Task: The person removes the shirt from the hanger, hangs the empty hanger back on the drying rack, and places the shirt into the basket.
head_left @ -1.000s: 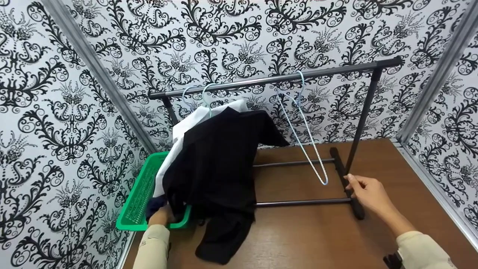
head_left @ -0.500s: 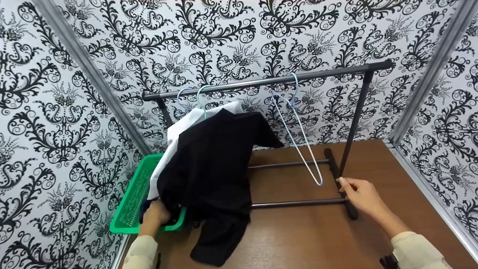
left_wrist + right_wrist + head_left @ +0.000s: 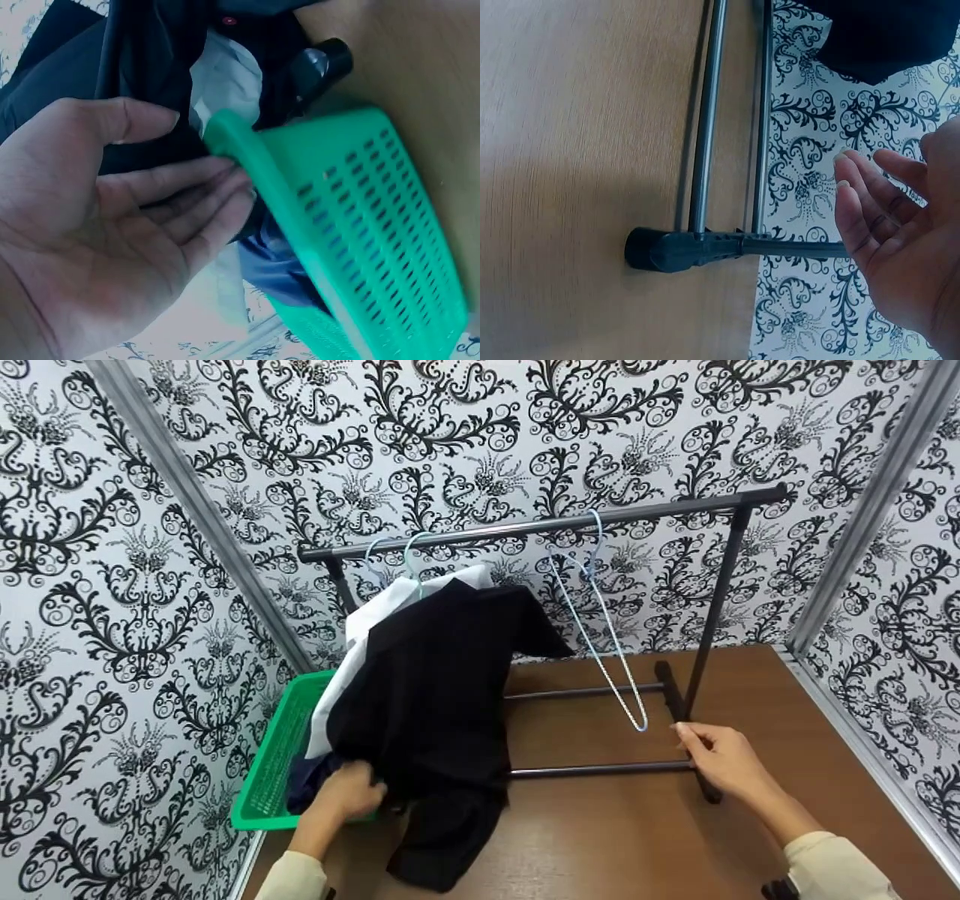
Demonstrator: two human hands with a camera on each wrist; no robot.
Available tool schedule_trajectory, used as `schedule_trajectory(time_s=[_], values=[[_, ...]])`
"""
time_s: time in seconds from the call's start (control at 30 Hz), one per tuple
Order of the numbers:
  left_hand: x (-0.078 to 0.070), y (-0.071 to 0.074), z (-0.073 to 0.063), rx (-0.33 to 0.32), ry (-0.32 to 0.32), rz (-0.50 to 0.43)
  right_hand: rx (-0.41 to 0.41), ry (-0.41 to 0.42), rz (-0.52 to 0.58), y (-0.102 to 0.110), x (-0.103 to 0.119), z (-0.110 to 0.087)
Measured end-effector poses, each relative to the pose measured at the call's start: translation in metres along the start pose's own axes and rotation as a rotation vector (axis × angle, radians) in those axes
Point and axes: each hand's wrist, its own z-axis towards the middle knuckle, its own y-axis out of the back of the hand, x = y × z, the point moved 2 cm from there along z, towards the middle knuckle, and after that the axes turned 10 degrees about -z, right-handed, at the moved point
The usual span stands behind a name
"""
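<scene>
My left hand (image 3: 349, 791) is at the green basket's near rim, beside the lower edge of a black shirt (image 3: 442, 682) hanging on the rack. In the left wrist view its thumb and fingers (image 3: 202, 187) stand apart with nothing gripped, fingertips right at the basket rim (image 3: 255, 180). Dark blue cloth (image 3: 309, 780) lies in the basket (image 3: 259, 806). A white shirt (image 3: 330, 709) hangs behind the black one. My right hand (image 3: 724, 754) is beside the rack's right post (image 3: 712, 622); in the right wrist view its fingers (image 3: 866, 199) are loosely bent and hold nothing.
A bare light-blue wire hanger (image 3: 619, 652) hangs right of the shirts on the dark rail (image 3: 517, 529). The rack's lower bars (image 3: 600, 769) and foot (image 3: 709, 791) stand on the wooden table (image 3: 600, 840). Patterned walls (image 3: 480, 450) enclose the back and sides.
My left hand has come out of the basket, up and to the right toward the black shirt, leaving the dark blue cloth in view. The right hand stays by the post.
</scene>
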Motion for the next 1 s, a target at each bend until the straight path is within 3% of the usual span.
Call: schedule_trajectory(time_s=[0.07, 0.13, 0.2, 0.33, 0.43, 0.7, 1.0], values=[[-0.02, 0.006, -0.006, 0.0, 0.014, 0.0, 0.001, 0.007, 0.013, -0.002, 0.001, 0.0], [-0.031, 0.006, -0.008, -0.03, -0.019, -0.012, 0.0, 0.02, 0.02, -0.004, 0.004, 0.0], [-0.041, 0.003, -0.006, -0.027, -0.081, -0.084, 0.0, 0.03, 0.025, -0.004, 0.007, 0.001], [-0.057, -0.007, 0.005, 0.043, -0.245, -0.235, 0.025, 0.035, 0.031, -0.006, 0.018, 0.002], [-0.068, -0.016, 0.01, 0.067, -0.314, -0.268, 0.051, 0.039, 0.036, -0.011, 0.025, 0.002], [-0.085, -0.039, 0.014, 0.089, -0.347, -0.297, 0.077, 0.116, 0.027, -0.026, 0.043, -0.002], [-0.083, -0.043, 0.01, 0.065, -0.35, -0.31, 0.102, 0.175, 0.032, -0.031, 0.061, -0.006]])
